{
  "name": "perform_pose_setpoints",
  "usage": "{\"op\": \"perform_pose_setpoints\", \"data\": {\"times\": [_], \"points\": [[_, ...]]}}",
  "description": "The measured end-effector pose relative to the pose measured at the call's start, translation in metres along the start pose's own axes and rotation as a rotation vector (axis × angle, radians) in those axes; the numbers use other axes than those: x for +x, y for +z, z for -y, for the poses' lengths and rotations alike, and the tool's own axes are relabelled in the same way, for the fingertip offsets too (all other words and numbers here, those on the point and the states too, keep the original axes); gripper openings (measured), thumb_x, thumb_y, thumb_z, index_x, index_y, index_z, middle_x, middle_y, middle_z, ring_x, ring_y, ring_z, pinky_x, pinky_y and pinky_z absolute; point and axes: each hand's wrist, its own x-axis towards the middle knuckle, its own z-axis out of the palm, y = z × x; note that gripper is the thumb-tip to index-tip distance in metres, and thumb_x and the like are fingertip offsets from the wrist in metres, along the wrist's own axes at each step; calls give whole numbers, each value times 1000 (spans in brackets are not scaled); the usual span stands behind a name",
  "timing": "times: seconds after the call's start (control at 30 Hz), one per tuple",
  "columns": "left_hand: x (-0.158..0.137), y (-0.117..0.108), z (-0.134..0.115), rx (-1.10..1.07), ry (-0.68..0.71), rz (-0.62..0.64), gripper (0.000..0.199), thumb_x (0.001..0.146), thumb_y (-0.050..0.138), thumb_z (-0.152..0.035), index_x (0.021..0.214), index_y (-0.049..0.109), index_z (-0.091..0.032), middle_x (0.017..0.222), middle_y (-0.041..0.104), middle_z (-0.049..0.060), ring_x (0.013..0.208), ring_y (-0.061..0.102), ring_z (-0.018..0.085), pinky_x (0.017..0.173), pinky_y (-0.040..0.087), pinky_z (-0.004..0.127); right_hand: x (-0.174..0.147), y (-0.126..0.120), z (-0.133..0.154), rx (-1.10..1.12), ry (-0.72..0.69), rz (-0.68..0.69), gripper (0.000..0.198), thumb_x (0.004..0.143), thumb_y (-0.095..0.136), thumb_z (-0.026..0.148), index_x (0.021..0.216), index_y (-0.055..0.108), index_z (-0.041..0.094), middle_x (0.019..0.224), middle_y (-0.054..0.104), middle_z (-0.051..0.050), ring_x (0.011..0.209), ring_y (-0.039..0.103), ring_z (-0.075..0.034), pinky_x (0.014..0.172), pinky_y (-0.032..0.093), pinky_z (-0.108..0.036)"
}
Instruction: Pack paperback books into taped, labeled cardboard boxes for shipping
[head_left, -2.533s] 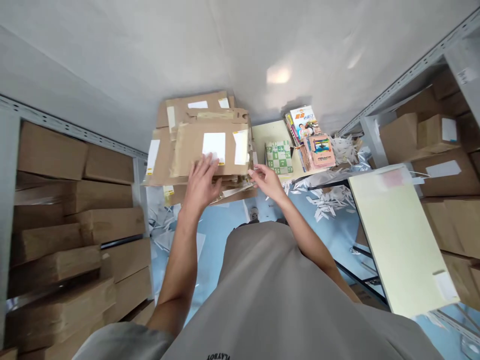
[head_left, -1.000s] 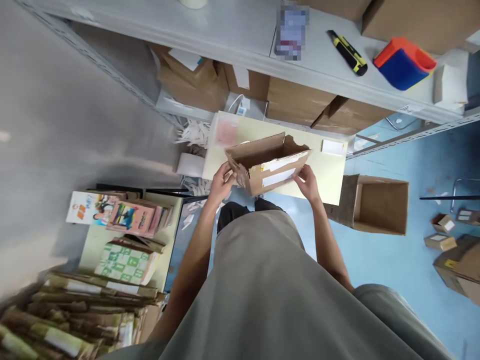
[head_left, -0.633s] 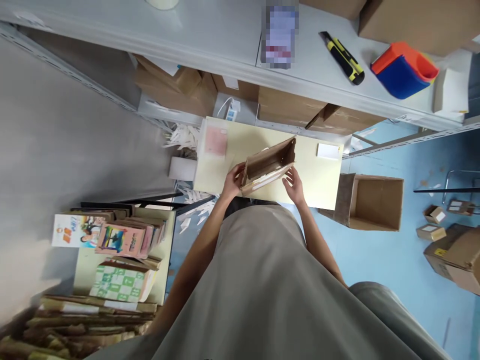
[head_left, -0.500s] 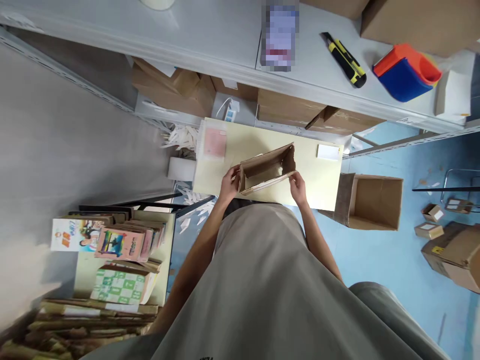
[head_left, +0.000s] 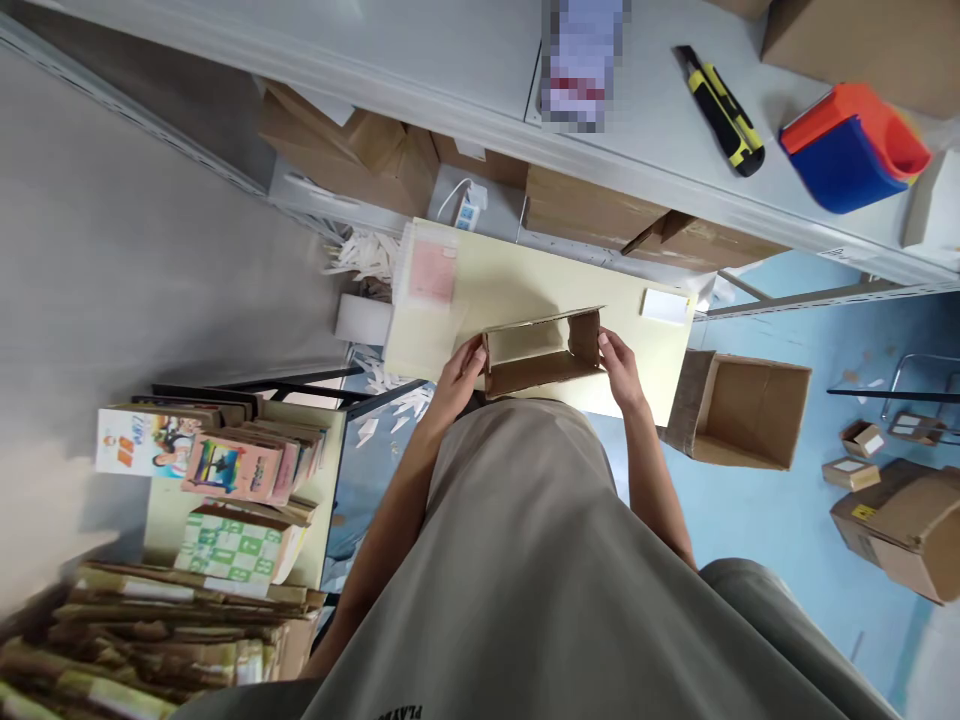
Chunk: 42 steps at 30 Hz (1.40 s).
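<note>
Between my two hands is a brown cardboard box [head_left: 541,374], held above the near edge of the pale yellow table [head_left: 495,270]. It is long and narrow, and the table top shows through its open middle. My left hand [head_left: 463,372] grips the box's left end, thumb at the edge. At the right end, my right hand [head_left: 619,366] holds the short side with its fingers closed on the cardboard. A pink sheet [head_left: 432,272] lies at the table's left, and a small white box [head_left: 665,306] is at its right.
A grey shelf [head_left: 450,70] with a utility knife [head_left: 721,112] and a red and blue tape dispenser [head_left: 851,150] runs across the far side. An open carton [head_left: 757,410] stands right of the table. Books [head_left: 232,465] and flattened cardboard [head_left: 150,640] are stacked at left.
The box has turned in my hands and come slightly nearer to me; the table now shows through it. My right hand has shifted right and to the box's end. The view has moved a little.
</note>
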Motion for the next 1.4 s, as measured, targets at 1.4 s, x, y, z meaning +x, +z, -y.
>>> {"op": "perform_pose_setpoints", "data": {"times": [1.4], "points": [[12,-11,11,849,467,-43,39,117,61,-46,146,81,-28,140,70,12,105,78,22,103,67,39,-18,-8,-39,-471,-377,-14,59,110,63,77,147,83,35,140,73,-11,107,80,-27,95,79,-50]]}}
